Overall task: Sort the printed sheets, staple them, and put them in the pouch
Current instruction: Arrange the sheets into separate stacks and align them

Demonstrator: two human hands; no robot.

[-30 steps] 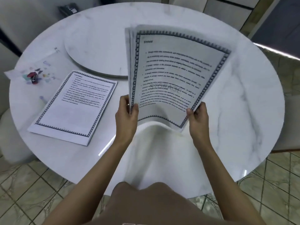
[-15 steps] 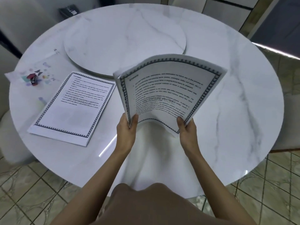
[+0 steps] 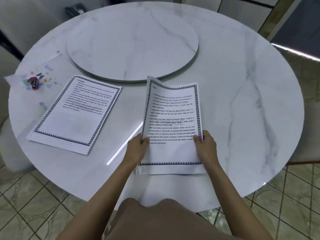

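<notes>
A stack of printed sheets [image 3: 173, 118] with a dark patterned border rests low over the table in front of me, its far left corner curling up. My left hand [image 3: 136, 149] grips its left edge and my right hand [image 3: 205, 148] grips its right edge, thumbs on top. A second stack of printed sheets [image 3: 76, 113] lies flat on the table to the left. At the far left lies a clear pouch [image 3: 34, 77] with coloured prints, and a small red and black stapler [image 3: 34, 83] sits on it.
The round white marble table [image 3: 242, 101] carries a raised turntable [image 3: 133, 44] at its middle. A dark object [image 3: 76, 9] sits beyond the table's far edge. Tiled floor shows around the table, and a pale chair stands at the left.
The held sheets came down from an upright, fanned position to nearly flat on the table near me. Both hands lowered with them and slid onto the side edges.
</notes>
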